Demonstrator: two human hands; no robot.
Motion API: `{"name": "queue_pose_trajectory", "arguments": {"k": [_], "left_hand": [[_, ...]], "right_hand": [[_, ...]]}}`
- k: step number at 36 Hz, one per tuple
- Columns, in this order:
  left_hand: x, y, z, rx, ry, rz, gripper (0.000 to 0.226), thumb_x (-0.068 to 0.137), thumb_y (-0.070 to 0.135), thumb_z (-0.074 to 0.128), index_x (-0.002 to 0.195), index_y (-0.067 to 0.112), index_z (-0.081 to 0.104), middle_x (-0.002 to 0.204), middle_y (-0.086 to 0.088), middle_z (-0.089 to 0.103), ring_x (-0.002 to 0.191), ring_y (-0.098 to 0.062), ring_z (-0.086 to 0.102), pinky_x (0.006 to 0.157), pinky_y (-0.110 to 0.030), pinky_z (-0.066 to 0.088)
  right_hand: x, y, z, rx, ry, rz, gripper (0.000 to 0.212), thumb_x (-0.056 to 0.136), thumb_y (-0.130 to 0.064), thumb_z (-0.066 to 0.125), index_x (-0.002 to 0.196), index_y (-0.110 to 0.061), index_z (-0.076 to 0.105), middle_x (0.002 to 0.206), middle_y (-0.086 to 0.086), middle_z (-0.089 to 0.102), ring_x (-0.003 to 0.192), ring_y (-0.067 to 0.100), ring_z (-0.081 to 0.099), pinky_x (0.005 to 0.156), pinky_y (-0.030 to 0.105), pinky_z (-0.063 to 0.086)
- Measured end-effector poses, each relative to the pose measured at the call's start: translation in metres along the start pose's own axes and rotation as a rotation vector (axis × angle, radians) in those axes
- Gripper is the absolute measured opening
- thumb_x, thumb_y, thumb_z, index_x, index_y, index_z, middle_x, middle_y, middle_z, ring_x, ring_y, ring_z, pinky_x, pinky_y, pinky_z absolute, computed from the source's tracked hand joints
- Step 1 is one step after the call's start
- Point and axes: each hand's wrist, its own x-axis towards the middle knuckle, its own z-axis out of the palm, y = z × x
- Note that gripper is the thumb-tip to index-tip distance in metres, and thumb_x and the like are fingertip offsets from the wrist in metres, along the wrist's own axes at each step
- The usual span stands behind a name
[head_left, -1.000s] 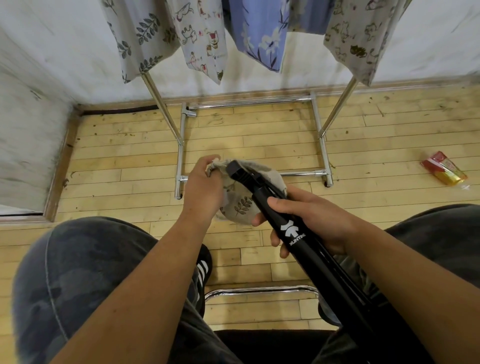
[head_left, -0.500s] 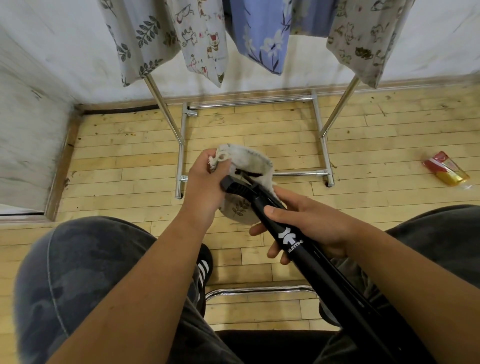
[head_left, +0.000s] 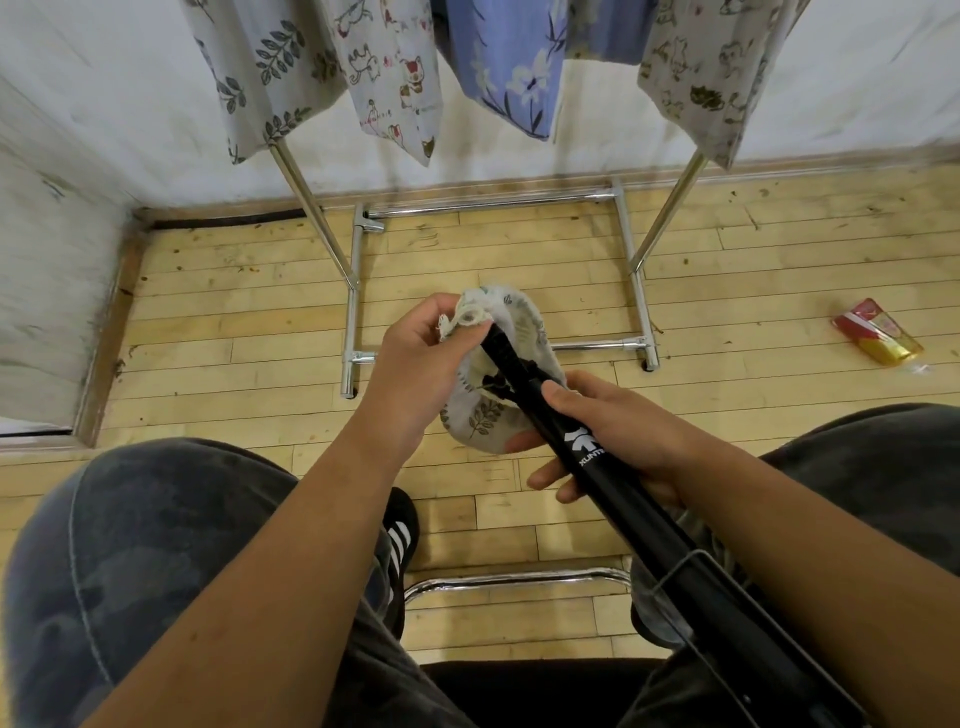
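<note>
A seated person holds a black pole (head_left: 644, 514) and a small leaf-print cloth (head_left: 483, 421) in front of the knees, above the wooden floor (head_left: 234, 332). The pole runs from near right, across the right thigh, up to the middle of the view, and its far end sits inside the cloth. The right hand (head_left: 623, 441) grips the pole just behind the cloth. Its thumb lies across the top by the white logo, and its fingers (head_left: 545, 475) are curled underneath, with one fingertip touching the cloth's near edge. The left hand (head_left: 415, 364) pinches the bunched far edge of the cloth between thumb and fingers, right at the pole's tip. The rest of the cloth hangs as a loose pouch around and under the pole's end. Beyond the hands a chrome rack (head_left: 353, 291) stands on the floor against the white wall (head_left: 130, 104), with patterned fabrics (head_left: 395, 67) hanging from it. A red and yellow packet (head_left: 878, 338) lies on the floor far right, well apart from the hands. A black shoe (head_left: 400, 530) with white stripes shows under the left forearm. A chrome bar (head_left: 514, 577) runs across between the legs.
</note>
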Motion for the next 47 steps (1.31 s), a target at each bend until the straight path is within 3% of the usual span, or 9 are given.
{"name": "queue_pose_trajectory", "arguments": {"k": [10, 18, 24, 27, 32, 36, 39, 42, 47], "left_hand": [[-0.006, 0.002, 0.006, 0.093, -0.071, 0.041, 0.009, 0.099, 0.029, 0.068, 0.103, 0.021, 0.071, 0.102, -0.004, 0.073, 0.097, -0.028, 0.073, 0.09, -0.055, 0.06], [-0.002, -0.001, 0.007, 0.131, -0.029, 0.078, 0.032, 0.104, 0.017, 0.053, 0.112, 0.043, 0.069, 0.113, 0.018, 0.067, 0.089, 0.003, 0.065, 0.07, -0.012, 0.048], [-0.001, -0.005, 0.007, 0.124, -0.036, -0.048, 0.033, 0.096, 0.015, 0.05, 0.107, 0.038, 0.071, 0.105, 0.003, 0.07, 0.079, -0.019, 0.066, 0.067, -0.032, 0.054], [0.001, -0.013, 0.006, 0.335, -0.068, 0.006, 0.036, 0.091, 0.015, 0.063, 0.115, 0.042, 0.067, 0.106, 0.016, 0.067, 0.065, -0.011, 0.066, 0.056, -0.017, 0.052], [0.004, -0.021, 0.007, 0.528, -0.013, 0.111, 0.028, 0.092, 0.023, 0.07, 0.117, 0.035, 0.072, 0.094, 0.027, 0.066, 0.083, 0.022, 0.058, 0.061, -0.001, 0.042], [0.005, -0.022, 0.006, 0.542, 0.068, 0.137, 0.013, 0.096, 0.029, 0.067, 0.105, 0.03, 0.075, 0.088, 0.023, 0.068, 0.077, 0.012, 0.062, 0.061, -0.004, 0.043], [0.008, -0.026, 0.006, 0.539, 0.041, 0.111, 0.02, 0.097, 0.038, 0.065, 0.114, 0.031, 0.073, 0.11, 0.011, 0.066, 0.1, -0.003, 0.062, 0.081, -0.018, 0.048], [0.009, -0.026, 0.007, 0.464, -0.013, 0.07, 0.022, 0.097, 0.043, 0.065, 0.116, 0.034, 0.071, 0.116, 0.01, 0.063, 0.106, -0.009, 0.062, 0.081, -0.021, 0.046], [0.003, -0.02, 0.009, 0.32, -0.125, 0.035, 0.008, 0.097, 0.042, 0.067, 0.095, 0.049, 0.071, 0.076, 0.022, 0.069, 0.072, -0.004, 0.067, 0.073, -0.032, 0.06]], "right_hand": [[0.005, 0.0, -0.001, 0.084, 0.117, 0.021, 0.026, 0.106, -0.023, 0.056, 0.131, -0.015, 0.055, 0.11, 0.024, 0.074, 0.083, 0.041, 0.075, 0.066, 0.043, 0.065], [0.005, 0.001, 0.0, 0.123, 0.121, 0.045, 0.023, 0.106, -0.013, 0.051, 0.128, -0.008, 0.058, 0.115, 0.028, 0.071, 0.101, 0.047, 0.073, 0.071, 0.047, 0.066], [0.007, 0.0, -0.002, 0.09, 0.208, 0.063, 0.032, 0.102, -0.019, 0.064, 0.129, -0.01, 0.049, 0.111, 0.026, 0.072, 0.089, 0.04, 0.077, 0.064, 0.042, 0.065], [0.007, -0.001, -0.003, 0.075, 0.227, 0.066, 0.037, 0.1, -0.021, 0.068, 0.129, -0.01, 0.048, 0.111, 0.026, 0.072, 0.087, 0.038, 0.078, 0.062, 0.039, 0.065], [0.006, -0.001, -0.002, 0.047, 0.208, 0.086, 0.037, 0.098, -0.019, 0.07, 0.128, -0.012, 0.05, 0.116, 0.024, 0.069, 0.09, 0.038, 0.078, 0.06, 0.041, 0.065], [0.004, -0.001, 0.0, 0.058, 0.144, 0.088, 0.033, 0.099, -0.009, 0.063, 0.128, -0.013, 0.049, 0.12, 0.025, 0.065, 0.093, 0.04, 0.077, 0.058, 0.04, 0.064], [0.004, -0.003, 0.0, 0.064, 0.139, 0.083, 0.034, 0.098, -0.008, 0.063, 0.129, -0.013, 0.049, 0.12, 0.026, 0.066, 0.093, 0.04, 0.077, 0.061, 0.04, 0.065], [0.005, -0.004, -0.001, 0.066, 0.158, 0.077, 0.035, 0.097, -0.008, 0.064, 0.129, -0.013, 0.049, 0.114, 0.028, 0.069, 0.094, 0.04, 0.077, 0.067, 0.042, 0.066], [0.008, -0.004, -0.003, 0.06, 0.188, 0.064, 0.034, 0.099, -0.01, 0.065, 0.128, -0.013, 0.049, 0.106, 0.028, 0.074, 0.091, 0.04, 0.077, 0.072, 0.043, 0.066]]}}
